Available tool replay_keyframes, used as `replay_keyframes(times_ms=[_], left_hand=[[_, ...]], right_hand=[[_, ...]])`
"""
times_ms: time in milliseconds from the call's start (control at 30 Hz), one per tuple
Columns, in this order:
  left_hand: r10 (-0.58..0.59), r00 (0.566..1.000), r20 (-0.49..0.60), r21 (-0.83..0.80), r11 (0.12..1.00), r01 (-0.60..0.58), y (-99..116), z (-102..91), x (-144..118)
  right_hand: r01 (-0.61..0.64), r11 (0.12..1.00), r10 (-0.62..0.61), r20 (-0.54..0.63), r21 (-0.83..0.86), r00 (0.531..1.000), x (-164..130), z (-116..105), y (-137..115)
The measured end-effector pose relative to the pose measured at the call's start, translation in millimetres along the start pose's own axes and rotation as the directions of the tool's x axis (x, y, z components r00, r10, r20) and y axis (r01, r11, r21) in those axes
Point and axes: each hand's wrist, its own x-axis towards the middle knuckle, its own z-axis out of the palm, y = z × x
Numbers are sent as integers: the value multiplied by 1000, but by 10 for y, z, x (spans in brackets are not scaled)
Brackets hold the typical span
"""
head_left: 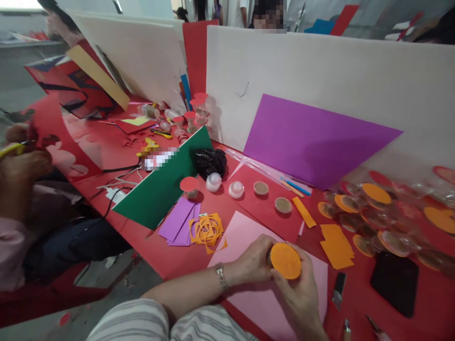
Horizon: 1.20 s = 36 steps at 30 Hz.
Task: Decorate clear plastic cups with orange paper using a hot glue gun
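Both my hands hold one small round cup capped with an orange paper disc, low in the middle of the view, over a pink paper sheet. My left hand, with a watch on the wrist, grips the cup from the left. From the right and below, my right hand presses its thumb on the disc's edge. Orange offcuts lie just left of the pink sheet, and orange paper pieces lie to the right.
Several orange-capped cups crowd the right of the red table. A purple sheet leans on the white divider; a green board, black bag, black phone and cutter lie around. Another person's hands work at far left.
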Motion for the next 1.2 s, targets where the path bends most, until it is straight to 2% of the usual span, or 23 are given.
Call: replay_keyframes(times_ms=[100, 200, 367, 467, 600, 733, 800, 867, 900, 933, 967, 1000, 1033, 1067, 1133, 1200], left_hand=[[-59, 998, 6, -75, 995, 59, 53, -1, 6], [-109, 994, 15, -107, 988, 110, 110, -23, 14], [-124, 992, 7, -91, 988, 124, 161, -45, 17], [-126, 992, -4, -65, 990, 126, 166, -42, 13], [-159, 987, 7, -44, 986, 159, 171, -50, 9], [-61, 998, -13, -163, 985, 58, 184, -52, 1], [-58, 998, 1, -232, 971, 57, 172, -47, 1], [-88, 995, 48, -254, 962, 97, 150, -43, 5], [-86, 995, 42, -252, 963, 94, 139, -43, 7], [-79, 996, 39, -244, 966, 86, 131, -43, 8], [-69, 997, 28, -230, 970, 73, 125, -45, 9], [-58, 998, 18, -213, 975, 61, 121, -46, 9], [-50, 999, 12, -195, 979, 52, 120, -47, 8], [-46, 999, 8, -179, 983, 46, 119, -47, 8], [-36, 999, 6, -156, 987, 36, 115, -41, 8], [-13, 1000, 6, -148, 989, 13, 108, -32, 12]], right_hand=[[-2, 1000, 4, -66, 30, 998, 2, 44, -21], [7, 1000, -6, -79, 21, 997, 23, 98, -58], [77, 997, -77, -57, 0, 995, 57, 106, -110], [68, 997, -69, -48, -23, 996, 73, 80, -114], [126, 989, -125, 18, -79, 992, 122, 37, -148], [225, 955, -222, 39, -194, 974, 207, -64, -290], [234, 946, -244, -18, -222, 970, 281, -184, -396], [248, 938, -284, -128, -243, 950, 404, -395, -500], [257, 935, -317, -254, -244, 914, 490, -547, -540], [287, 923, -366, -360, -256, 858, 594, -732, -567], [322, 905, -419, -456, -277, 785, 715, -947, -573], [346, 879, -476, -552, -329, 685, 849, -1188, -557], [350, 848, -530, -603, -398, 596, 991, -1443, -517], [307, 831, -555, -644, -464, 527, 1132, -1700, -453], [144, 853, -509, -736, -502, 447, 1379, -2166, -268], [27, 876, -451, -797, -482, 402, 1545, -2496, -38]])
